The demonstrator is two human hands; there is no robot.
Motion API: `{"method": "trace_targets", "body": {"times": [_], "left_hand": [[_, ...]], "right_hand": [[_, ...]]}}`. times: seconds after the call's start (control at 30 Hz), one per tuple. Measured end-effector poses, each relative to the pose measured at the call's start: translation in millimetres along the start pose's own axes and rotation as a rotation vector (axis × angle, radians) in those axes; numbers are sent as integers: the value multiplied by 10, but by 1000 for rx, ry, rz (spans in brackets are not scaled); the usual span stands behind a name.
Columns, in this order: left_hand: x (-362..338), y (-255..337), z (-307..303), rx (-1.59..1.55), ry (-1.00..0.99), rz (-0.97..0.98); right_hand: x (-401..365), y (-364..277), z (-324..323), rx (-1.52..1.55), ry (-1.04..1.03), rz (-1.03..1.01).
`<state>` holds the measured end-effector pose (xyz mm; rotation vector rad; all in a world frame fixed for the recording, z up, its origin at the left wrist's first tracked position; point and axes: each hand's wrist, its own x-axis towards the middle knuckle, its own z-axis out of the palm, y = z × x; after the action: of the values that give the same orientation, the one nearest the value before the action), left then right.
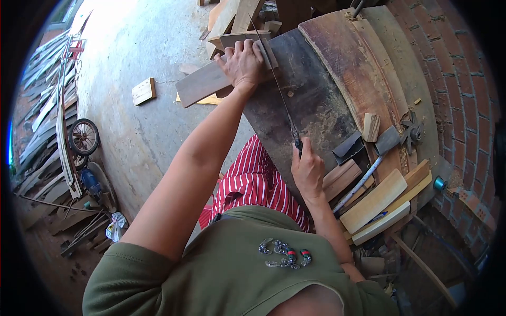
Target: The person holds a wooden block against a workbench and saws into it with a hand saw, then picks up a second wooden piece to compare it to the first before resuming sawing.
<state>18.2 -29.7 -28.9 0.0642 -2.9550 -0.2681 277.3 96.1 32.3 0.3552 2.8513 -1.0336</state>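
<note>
My left hand (243, 62) presses down on a flat wooden board (200, 86), fingers bent over its far edge. One end of the board rests on the dark bench (311, 79); the other juts out to the left over the floor. In my right hand (308, 167) is the dark handle of a handsaw (285, 102), fingers wrapped around it. Its long thin blade points away from me and crosses the board's right end, just right of my left fingers. Sawdust lies on the bench near the blade.
A hammer (388, 141) lies on the right among wood offcuts (374, 200), beside a small wood block (371, 127). A brick wall (448, 68) borders the bench. On the concrete floor lie a small wood piece (143, 91) and, further left, a wheel (84, 137) and stacked planks (39, 142).
</note>
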Motion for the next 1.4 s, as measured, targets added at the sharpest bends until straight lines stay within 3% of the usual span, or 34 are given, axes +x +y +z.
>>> {"method": "trace_targets", "body": {"times": [0.1, 0.2, 0.3, 0.53, 0.6, 0.73, 0.97, 1.2, 1.4], "left_hand": [[-8, -7, 11, 6, -17, -7], [29, -17, 43, 17, -41, -17], [80, -14, 127, -12, 115, -38], [46, -15, 56, -7, 63, 5], [41, 3, 32, -15, -5, -6], [56, 48, 73, -26, 53, -55], [53, 19, 51, -1, -11, -33], [181, -36, 120, -2, 23, -139], [56, 31, 63, -28, 17, 20]], "right_hand": [[18, 25, -37, -5, 16, -48], [544, -58, 148, -4, -48, 18], [651, -70, 160, 18, 19, -23], [-72, 64, -240, 7, -12, -33], [285, -20, -139, 3, -40, -13], [910, -106, 34, 8, -69, 12], [-28, 104, -269, 26, -80, 15], [188, 105, -294, -23, -95, 12], [43, 63, -557, -4, -192, 29]]}}
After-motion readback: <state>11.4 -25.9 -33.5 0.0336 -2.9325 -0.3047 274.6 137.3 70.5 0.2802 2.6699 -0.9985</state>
